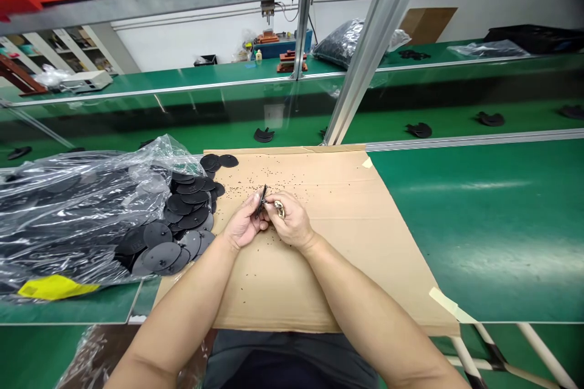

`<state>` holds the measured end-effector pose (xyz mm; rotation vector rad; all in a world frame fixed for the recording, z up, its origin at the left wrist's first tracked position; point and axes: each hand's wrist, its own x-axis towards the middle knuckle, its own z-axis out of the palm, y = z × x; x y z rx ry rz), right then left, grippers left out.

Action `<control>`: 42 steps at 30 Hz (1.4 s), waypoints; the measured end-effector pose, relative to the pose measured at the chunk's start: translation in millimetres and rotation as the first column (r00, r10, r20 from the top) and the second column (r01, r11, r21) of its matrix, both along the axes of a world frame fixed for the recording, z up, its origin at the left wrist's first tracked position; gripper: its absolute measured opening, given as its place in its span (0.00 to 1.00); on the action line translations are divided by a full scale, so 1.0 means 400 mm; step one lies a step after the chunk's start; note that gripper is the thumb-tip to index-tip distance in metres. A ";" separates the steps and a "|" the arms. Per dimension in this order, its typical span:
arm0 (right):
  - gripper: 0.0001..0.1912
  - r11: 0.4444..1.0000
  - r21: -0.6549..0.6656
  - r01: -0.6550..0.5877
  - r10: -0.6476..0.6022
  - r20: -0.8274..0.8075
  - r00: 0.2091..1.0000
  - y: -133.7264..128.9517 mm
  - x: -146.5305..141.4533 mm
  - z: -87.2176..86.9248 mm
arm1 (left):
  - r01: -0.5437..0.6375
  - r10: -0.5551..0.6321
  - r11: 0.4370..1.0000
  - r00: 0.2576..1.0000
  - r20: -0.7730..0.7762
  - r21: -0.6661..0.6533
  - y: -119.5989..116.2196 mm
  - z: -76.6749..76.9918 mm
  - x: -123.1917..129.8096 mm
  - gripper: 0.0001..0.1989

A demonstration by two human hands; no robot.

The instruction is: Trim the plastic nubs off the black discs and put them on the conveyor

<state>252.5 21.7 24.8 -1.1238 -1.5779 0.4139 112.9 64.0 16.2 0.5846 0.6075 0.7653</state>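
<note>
Head view: the left hand [244,225] clenches a thin black piece [262,200] between thumb and fingers, its long axis tilted up and slightly rightward, toward the far edge of the cardboard sheet [319,176] on the green desk [483,225]. The right hand [289,225] grasps a small shiny metal tool [279,209] just beside that piece, above scattered dark crumbs [255,179]. Black plastic discs [157,238] lie against a clear plastic bag [77,206] at left.

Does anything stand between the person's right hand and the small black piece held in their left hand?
Nothing visible does. The small metal tool gripped in the right hand sits right by the black piece pinched in the left hand, above the cardboard sheet.
</note>
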 end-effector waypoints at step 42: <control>0.06 0.921 -0.089 0.380 -0.390 -0.256 0.885 0.080 0.033 -0.037 | 0.286 0.731 0.654 -0.003 -0.682 0.700 0.630 0.072 0.273 0.32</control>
